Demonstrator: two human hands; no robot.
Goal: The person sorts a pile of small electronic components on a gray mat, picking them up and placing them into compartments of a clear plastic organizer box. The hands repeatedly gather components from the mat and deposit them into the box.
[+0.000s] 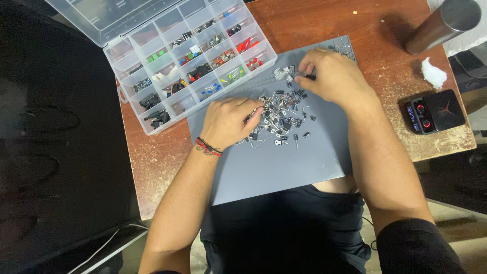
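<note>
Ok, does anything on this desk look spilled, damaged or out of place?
Nothing looks damaged. Small electronic parts lie loose in a heap on the grey mat under both hands, outside the open compartment box. A crumpled white wad sits beside the metal cylinder.

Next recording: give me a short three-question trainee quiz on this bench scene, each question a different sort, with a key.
1. True or false: the clear compartment box has its lid open.
2. Which surface does the pile of small electronic parts lie on? A) bare wooden table B) grey mat C) black case
3. Fill in: the left hand wears a red and black ______ at the wrist.

Key
1. True; the lid is swung back at the far side.
2. B, the grey mat.
3. Bracelet. The right hand has none in view; its fingers pinch among parts at the mat's far edge.
</note>
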